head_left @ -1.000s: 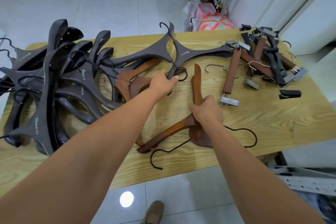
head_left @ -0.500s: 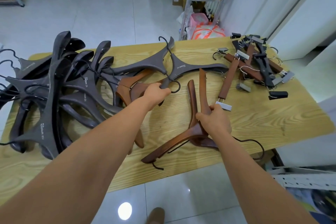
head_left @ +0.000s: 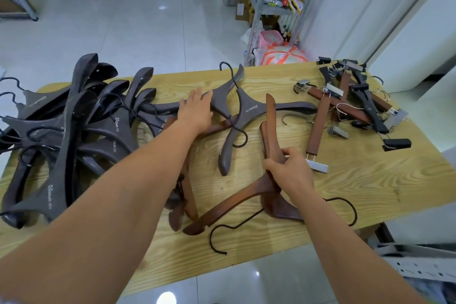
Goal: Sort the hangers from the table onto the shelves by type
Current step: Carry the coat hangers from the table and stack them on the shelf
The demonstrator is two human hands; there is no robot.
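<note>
Gripping what look like two brown wooden hangers point(head_left: 269, 118) at the neck, the right hand point(head_left: 290, 175) has its fingers clenched round them low in the middle of the frame, their arms fanned over the surface point(head_left: 370, 180) and their black hooks trailing toward its near edge; the stacked hold suggests like is being gathered with like before a trip to the shelves. The left hand point(head_left: 197, 111) is released, its fingers straight and lying on a dark grey hanger point(head_left: 219, 103) at centre frame, probably to push it aside and reach the brown hanger point(head_left: 187, 200) partly hidden beneath the forearm. None of the hangers has left the surface: a heap of dark grey hangers point(head_left: 61, 136) fills the left of the frame, and clip hangers point(head_left: 345, 103), some brown, some black, lie tangled at the upper right. A metal shelf unit point(head_left: 259, 0) stands at the top centre, its tiers holding packets and small goods too small to identify; no hangers show on it. At its foot sits a pink basket point(head_left: 270, 38), with contents that cannot be made out
</note>
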